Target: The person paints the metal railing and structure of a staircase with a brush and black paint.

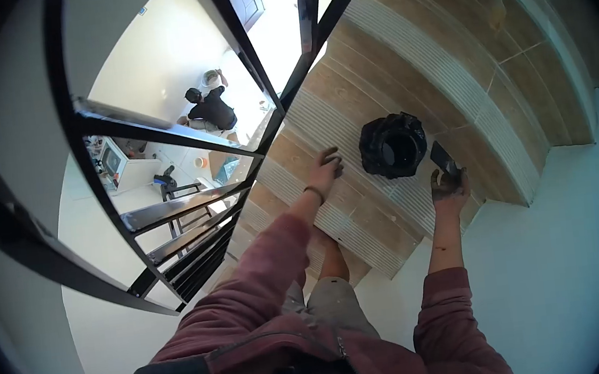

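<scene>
A round container wrapped in a crumpled black plastic bag (pixel 374 151) sits on a tiled stair step; dark material shows inside its opening. My right hand (pixel 450 189), smeared with something dark, is closed on a flat dark blade that looks like a putty knife (pixel 442 156), just right of the container. Its handle is hidden in my fingers. My left hand (pixel 323 175) hangs to the left of the container, apart from it, with fingers loosely spread and nothing in them. Its fingertips also look dark.
Wood-look stair treads (pixel 348 94) with ribbed strips curve upward. A black metal railing (pixel 259 151) runs along the left, and a white wall (pixel 542 271) stands at right. On the floor below, a person (pixel 213 111) crouches near a bucket (pixel 211 79).
</scene>
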A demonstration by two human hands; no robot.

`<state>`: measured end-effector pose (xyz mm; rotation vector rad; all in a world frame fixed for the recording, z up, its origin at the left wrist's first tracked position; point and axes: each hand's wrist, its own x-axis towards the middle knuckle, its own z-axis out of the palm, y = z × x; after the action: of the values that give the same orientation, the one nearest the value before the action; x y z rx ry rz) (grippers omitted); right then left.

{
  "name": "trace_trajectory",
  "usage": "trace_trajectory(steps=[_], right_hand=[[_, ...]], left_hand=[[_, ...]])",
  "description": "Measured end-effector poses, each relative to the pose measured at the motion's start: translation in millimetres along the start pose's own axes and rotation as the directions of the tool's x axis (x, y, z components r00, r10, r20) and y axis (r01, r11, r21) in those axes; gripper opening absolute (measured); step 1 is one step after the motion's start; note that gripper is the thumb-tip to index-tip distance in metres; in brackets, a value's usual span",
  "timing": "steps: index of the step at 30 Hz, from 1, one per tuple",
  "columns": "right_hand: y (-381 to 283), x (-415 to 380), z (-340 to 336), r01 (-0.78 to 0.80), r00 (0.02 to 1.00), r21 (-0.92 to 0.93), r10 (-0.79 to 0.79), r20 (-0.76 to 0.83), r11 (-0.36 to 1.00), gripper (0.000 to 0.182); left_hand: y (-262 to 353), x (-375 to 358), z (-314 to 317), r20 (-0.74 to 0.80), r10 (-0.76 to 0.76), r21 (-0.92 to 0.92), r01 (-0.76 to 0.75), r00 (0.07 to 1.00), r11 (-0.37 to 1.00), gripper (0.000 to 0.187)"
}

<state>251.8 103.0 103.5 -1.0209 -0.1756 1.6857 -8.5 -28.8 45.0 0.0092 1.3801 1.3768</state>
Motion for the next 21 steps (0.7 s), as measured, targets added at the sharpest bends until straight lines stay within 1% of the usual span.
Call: trace_trajectory(steps=[1, 3, 5, 6, 8, 9, 11, 12, 14, 15, 17, 18, 19, 21], right_hand=[[-12, -14, 6, -0.023, 1.000, 0.003, 0.023, 0.010, 1.000, 0.010], [-24, -31, 22, -0.082, 0.995, -0.006, 0.082, 0.058, 0.997, 0.011], [-25, -51, 37, -0.176, 0.979, -0.045, 0.180, 0.096, 0.983, 0.012], [-24, -56, 47, -0.254, 0.954, -0.109, 0.267, 0.133, 0.961, 0.013], [-14, -74, 63, -0.408, 0.875, -0.245, 0.453, 0.171, 0.880, 0.013], [-10, -92, 79, -0.479, 0.810, -0.324, 0.553, 0.194, 0.816, 0.013], [5, -133, 121, -0.577, 0.650, -0.483, 0.729, 0.216, 0.658, 0.013], [16, -150, 132, -0.613, 0.608, -0.493, 0.767, 0.207, 0.618, 0.014], [34, -179, 156, -0.665, 0.525, -0.516, 0.830, 0.191, 0.539, 0.016], [41, -195, 168, -0.689, 0.468, -0.515, 0.856, 0.221, 0.510, 0.019], [52, -226, 190, -0.730, 0.340, -0.523, 0.898, 0.279, 0.439, 0.023], [57, -235, 199, -0.728, 0.286, -0.564, 0.920, 0.268, 0.390, 0.025], [62, -245, 204, -0.722, 0.230, -0.604, 0.941, 0.250, 0.337, 0.026], [75, -256, 206, -0.721, 0.124, -0.654, 0.971, 0.204, 0.229, 0.029]], left_hand=[[7, -31, -6, 0.000, -0.020, 0.060, 0.020, 1.000, 0.998, 0.032], [24, -77, -21, 0.078, -0.085, 0.225, 0.065, 0.993, 0.972, 0.033], [36, -119, -32, 0.146, -0.137, 0.222, 0.102, 0.980, 0.970, 0.033], [44, -133, -33, 0.182, -0.153, 0.220, 0.112, 0.971, 0.969, 0.034], [59, -161, -27, 0.272, 0.077, 0.207, -0.137, 0.959, 0.969, 0.036], [68, -176, -23, 0.311, 0.187, 0.196, -0.255, 0.932, 0.947, 0.037], [103, -205, -9, 0.327, 0.389, 0.325, -0.489, 0.861, 0.809, 0.043], [114, -219, -7, 0.341, 0.473, 0.387, -0.580, 0.812, 0.717, 0.047], [124, -234, -10, 0.382, 0.609, 0.380, -0.719, 0.695, 0.582, 0.048], [129, -241, -11, 0.403, 0.673, 0.375, -0.782, 0.621, 0.497, 0.049], [136, -257, -22, 0.390, 0.687, 0.354, -0.788, 0.613, 0.503, 0.045], [139, -264, -30, 0.382, 0.696, 0.348, -0.792, 0.608, 0.501, 0.043], [138, -273, -36, 0.303, 0.722, 0.287, -0.782, 0.622, 0.553, 0.034], [138, -291, -50, 0.241, 0.755, 0.311, -0.786, 0.609, 0.535, 0.036]])
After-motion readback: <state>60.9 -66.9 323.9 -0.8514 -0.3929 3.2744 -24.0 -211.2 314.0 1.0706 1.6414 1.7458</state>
